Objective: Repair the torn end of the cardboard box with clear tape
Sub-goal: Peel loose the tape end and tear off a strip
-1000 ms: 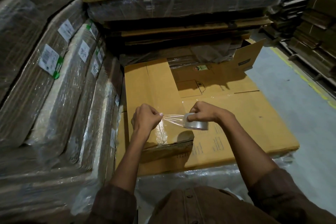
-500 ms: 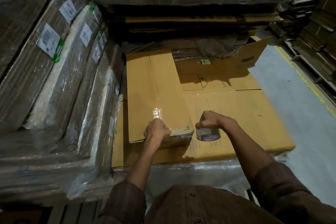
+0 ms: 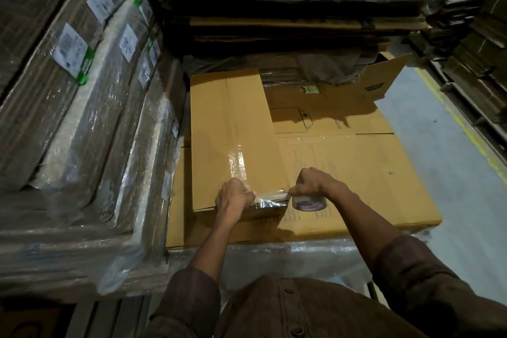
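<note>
The box, a flattened carton, is lying at the centre of the frame on a bigger sheet, its torn near end sitting just below centre between the two hands. A strip of tape is stretching along that end, and an older strip is shining on the panel above it. The left hand is curling closed on the strip's free end at the box edge; the right hand is gripping the roll just off the box's right corner.

The taut strip looks likely to wrinkle or fold onto itself if the pull is going slack, and it could be bridging the tear rather than bonding unless it is pressed down. A hard tug on the roll might be lifting the torn flap further.

Compared with half a second ago, the strip is now showing between the hands, where none was visible, and the roll is sitting closer to the corner.
</note>
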### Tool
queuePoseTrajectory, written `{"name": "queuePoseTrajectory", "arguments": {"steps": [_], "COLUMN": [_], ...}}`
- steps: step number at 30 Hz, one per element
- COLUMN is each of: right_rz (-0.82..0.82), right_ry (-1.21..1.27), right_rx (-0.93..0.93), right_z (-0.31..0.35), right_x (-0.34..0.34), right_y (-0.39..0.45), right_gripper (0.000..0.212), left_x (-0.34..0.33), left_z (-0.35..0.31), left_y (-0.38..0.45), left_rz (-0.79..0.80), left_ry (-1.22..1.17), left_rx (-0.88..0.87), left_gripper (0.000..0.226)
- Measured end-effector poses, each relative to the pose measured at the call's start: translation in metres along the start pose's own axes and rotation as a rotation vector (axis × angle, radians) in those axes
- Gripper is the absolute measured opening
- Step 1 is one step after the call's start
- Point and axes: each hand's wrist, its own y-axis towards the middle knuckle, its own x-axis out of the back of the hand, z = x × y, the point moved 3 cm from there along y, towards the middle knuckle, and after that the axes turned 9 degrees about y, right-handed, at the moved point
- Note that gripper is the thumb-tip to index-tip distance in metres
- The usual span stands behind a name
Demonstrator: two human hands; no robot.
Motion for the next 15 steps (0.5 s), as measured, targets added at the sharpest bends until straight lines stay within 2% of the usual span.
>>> {"name": "queuePoseTrajectory", "arguments": {"steps": [6,8,11,15], "right_rz": [-0.006,-0.014,-0.056,-0.17], "right_ry": [0.142,0.267,0.48,0.541], "right_rx": [-0.003,0.005,0.029,-0.081], "right_z": [-0.011,-0.017,-0.037,-0.08], "right_x": [0.009,0.02,0.035,0.031], "right_y": [-0.008,-0.018,-0.036,-0.05], "right_gripper": [0.052,0.043,0.033,0.05], "left_x": [0.01,0.02,0.036,0.025], "left_z": [-0.012,-0.026,-0.062,-0.128], "left_y": [0.007,0.009,0.012,0.019], "left_rz": [-0.012,-0.06,-0.18,-0.3], "left_ry": [0.076,0.105,0.208,0.389], "left_rx": [-0.057,-0.11,-0.251,-0.484], "left_gripper": [0.032,0.035,0.039,0.026]}}
